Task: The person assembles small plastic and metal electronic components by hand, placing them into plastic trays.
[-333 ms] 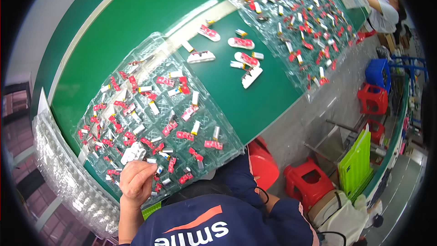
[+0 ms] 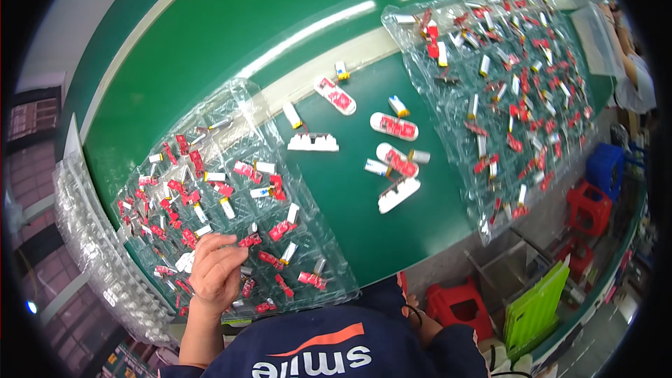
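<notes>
My left hand [image 2: 218,273] is over the left clear plastic blister tray [image 2: 325,238], palm down. Its fingers are bent and slightly apart, with the tips by a red circuit board [image 2: 250,239]; I see nothing held between them. A white moulded piece [image 2: 185,261] lies against the far side of the hand, partly covered by it. Small red boards with silver batteries [image 2: 288,253] are scattered over this tray. Down by my lap, part of my right hand [image 2: 413,301] shows beside the dark sleeve, with a black cord at the wrist; its fingers are hidden.
Between the trays, white shells with red boards [image 2: 395,127] lie on the green table [image 2: 350,217]. A second loaded blister tray [image 2: 458,168] lies right. Stacked clear trays [image 2: 112,266] stand left. Red stools [image 2: 458,308] and a lime-green panel [image 2: 535,311] are beyond the table edge.
The view has swung toward the right, showing more white shells at the far edge. My left hand has shifted right over the tray, away from the white moulded piece, its fingers loosening.
</notes>
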Demonstrator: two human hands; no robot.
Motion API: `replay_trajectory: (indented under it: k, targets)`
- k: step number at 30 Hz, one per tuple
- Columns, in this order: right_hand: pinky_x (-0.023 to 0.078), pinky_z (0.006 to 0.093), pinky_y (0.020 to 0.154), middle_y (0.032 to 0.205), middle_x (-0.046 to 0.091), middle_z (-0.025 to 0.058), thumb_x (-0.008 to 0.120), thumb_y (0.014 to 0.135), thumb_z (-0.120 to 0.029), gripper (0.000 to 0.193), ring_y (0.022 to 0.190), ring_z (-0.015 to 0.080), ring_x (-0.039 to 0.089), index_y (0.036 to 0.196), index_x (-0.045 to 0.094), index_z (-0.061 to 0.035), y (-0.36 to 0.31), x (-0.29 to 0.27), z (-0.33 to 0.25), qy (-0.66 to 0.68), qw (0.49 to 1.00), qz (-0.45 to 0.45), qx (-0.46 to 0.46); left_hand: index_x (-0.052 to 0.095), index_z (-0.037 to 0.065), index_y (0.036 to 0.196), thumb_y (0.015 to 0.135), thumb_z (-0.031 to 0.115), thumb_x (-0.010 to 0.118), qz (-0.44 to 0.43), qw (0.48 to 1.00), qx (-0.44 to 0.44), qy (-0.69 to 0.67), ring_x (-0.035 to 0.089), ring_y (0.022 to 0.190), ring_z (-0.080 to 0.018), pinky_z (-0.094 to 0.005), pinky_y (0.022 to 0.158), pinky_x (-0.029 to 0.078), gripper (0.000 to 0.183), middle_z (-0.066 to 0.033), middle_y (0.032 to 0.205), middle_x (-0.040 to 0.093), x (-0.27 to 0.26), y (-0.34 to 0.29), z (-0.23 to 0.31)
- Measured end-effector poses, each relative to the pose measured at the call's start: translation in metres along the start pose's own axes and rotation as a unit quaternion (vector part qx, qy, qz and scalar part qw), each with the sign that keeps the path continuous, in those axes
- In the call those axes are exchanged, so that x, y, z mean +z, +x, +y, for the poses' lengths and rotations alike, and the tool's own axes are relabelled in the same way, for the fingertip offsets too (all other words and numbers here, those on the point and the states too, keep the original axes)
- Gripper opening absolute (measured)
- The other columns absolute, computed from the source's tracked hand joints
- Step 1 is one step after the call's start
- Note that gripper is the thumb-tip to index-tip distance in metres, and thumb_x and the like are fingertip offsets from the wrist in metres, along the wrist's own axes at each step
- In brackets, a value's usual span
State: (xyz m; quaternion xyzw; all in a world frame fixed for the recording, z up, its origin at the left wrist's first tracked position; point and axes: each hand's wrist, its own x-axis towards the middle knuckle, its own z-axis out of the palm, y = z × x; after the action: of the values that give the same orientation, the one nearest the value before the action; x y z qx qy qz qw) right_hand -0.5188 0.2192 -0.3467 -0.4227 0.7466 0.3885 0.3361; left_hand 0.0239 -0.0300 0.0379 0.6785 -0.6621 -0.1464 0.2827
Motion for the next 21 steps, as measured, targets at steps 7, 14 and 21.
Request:
replay_trajectory:
  k: [7,14,21]
  targets:
    - [0.054,0.0349,0.058,0.086,0.064,0.0172,0.052,0.085,-0.031,0.036,0.075,0.0333,0.065,0.101,0.058,0.0003,-0.004,-0.061,-0.035,-0.018,0.994,-0.049,-0.097,0.064,0.005,0.081,0.059,-0.007,0.062,-0.011,0.998,-0.002,0.058,0.060,0.085,-0.0256,-0.0442,0.081,0.044,0.025,-0.0053,0.079,0.063,-0.017,-0.002,-0.005]
    - [0.054,0.0350,0.057,0.084,0.064,0.0160,0.051,0.085,-0.030,0.034,0.075,0.0324,0.065,0.100,0.058,0.0008,0.015,-0.113,-0.077,-0.032,0.979,-0.039,-0.196,0.063,0.005,0.084,0.060,-0.006,0.063,0.011,0.988,0.039,0.150,0.060,0.086,-0.0258,-0.0468,0.086,0.041,0.026,-0.0057,0.083,0.061,-0.064,-0.013,-0.043]
    - [0.054,0.0351,0.057,0.083,0.064,0.0147,0.051,0.085,-0.028,0.033,0.074,0.0314,0.065,0.098,0.058,0.0014,0.028,-0.150,-0.093,-0.047,0.957,-0.049,-0.281,0.063,0.006,0.088,0.063,-0.005,0.064,0.020,0.985,0.007,0.169,0.058,0.091,-0.0240,-0.0456,0.090,0.038,0.027,-0.0044,0.086,0.062,-0.081,-0.042,-0.044]
